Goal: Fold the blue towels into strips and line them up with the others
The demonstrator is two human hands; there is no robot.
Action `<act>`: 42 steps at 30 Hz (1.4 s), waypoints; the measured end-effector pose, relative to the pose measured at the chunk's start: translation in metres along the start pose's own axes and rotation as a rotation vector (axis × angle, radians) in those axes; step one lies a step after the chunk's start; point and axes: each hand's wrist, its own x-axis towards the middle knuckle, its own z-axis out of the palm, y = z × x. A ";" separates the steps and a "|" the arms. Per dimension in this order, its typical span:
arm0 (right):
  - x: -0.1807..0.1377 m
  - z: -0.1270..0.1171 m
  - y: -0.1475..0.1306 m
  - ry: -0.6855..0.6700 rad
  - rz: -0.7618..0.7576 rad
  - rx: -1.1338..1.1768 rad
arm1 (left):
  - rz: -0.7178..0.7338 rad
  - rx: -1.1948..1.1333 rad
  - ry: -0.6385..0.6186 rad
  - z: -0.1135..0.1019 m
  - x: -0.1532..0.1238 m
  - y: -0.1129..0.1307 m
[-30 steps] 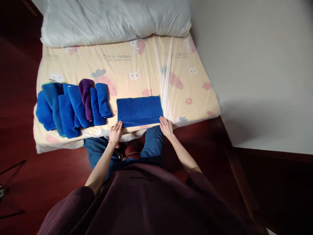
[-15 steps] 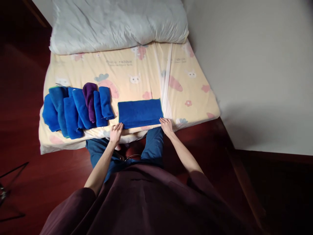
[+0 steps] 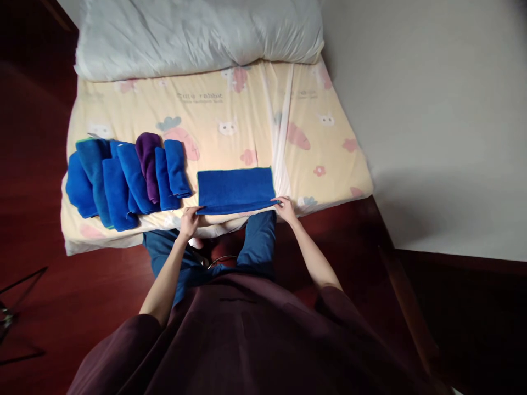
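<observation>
A blue towel (image 3: pixel 235 186) with a thin green edging lies as a flat rectangle near the bed's front edge. Its near edge is turned up in a narrow fold. My left hand (image 3: pixel 190 221) pinches the near left corner, fingers closed on the cloth. At the near right corner, my right hand (image 3: pixel 285 208) grips the fold between thumb and fingers. Left of this towel lies a row of several rolled or folded blue towels (image 3: pixel 117 192), overlapping one another. Among them is a purple towel (image 3: pixel 148 164).
The bed (image 3: pixel 230 115) has a yellow sheet printed with rabbits and carrots. A pale quilt (image 3: pixel 197 38) is heaped at its far end. A grey-white wall (image 3: pixel 432 120) rises on the right. Dark red floor (image 3: pixel 28 219) surrounds the bed, with thin black stand legs (image 3: pixel 24 284) at left.
The hands went from resting on the towel's near corners to pinching them, and the near edge is now lifted into a narrow fold. The view has shifted slightly.
</observation>
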 end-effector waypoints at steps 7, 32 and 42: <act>0.009 0.007 0.010 0.079 0.109 0.115 | -0.218 0.033 0.116 0.001 0.010 0.010; 0.019 0.016 0.012 0.160 0.135 0.017 | -0.254 0.113 0.147 0.005 0.021 0.014; 0.019 0.018 0.004 0.181 0.172 -0.062 | -0.279 0.131 0.168 0.009 0.022 0.017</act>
